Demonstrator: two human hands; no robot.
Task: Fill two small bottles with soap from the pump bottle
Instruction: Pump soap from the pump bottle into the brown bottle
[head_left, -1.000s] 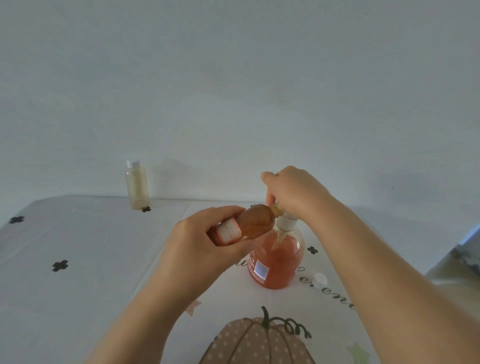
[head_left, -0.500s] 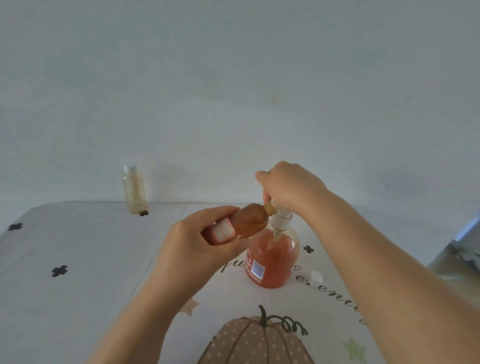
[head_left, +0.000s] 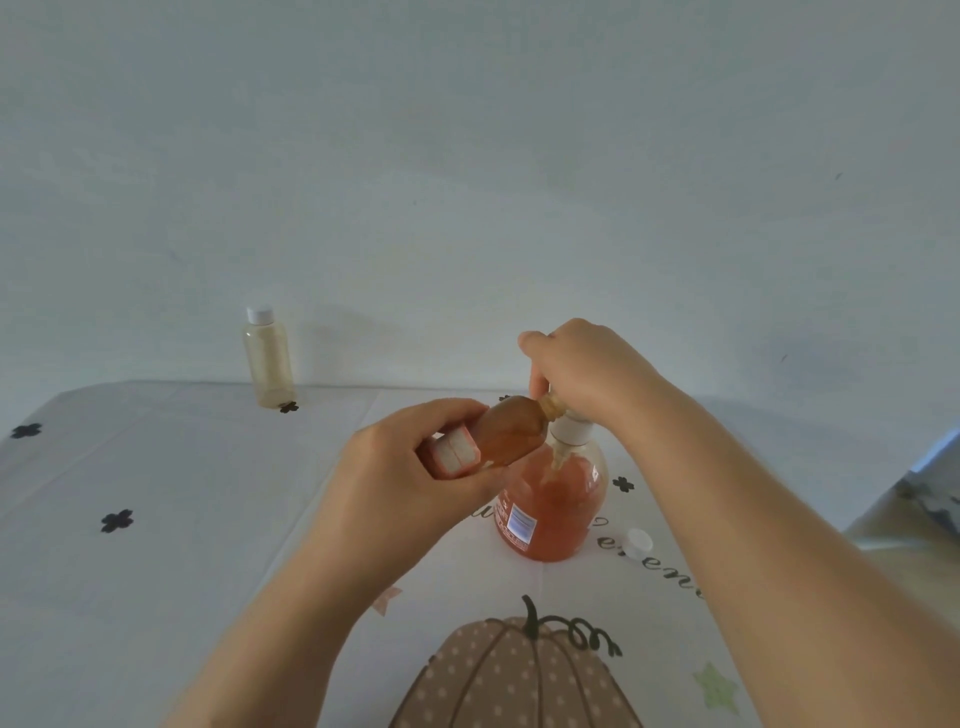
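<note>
The left hand (head_left: 395, 483) grips a small amber plastic bottle (head_left: 511, 431) on a tilt, its mouth at the nozzle. The right hand (head_left: 587, 374) curls over the pump of the round orange pump bottle (head_left: 550, 509). A pale capped bottle (head_left: 267, 358) stands at ten o'clock. If the mouth slips off the nozzle, soap could dribble onto the white tablecloth (head_left: 156, 519).

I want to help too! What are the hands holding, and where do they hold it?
The left hand grips the small bottle round its bottom end. The right hand curls over the top of the pump bottle.
</note>
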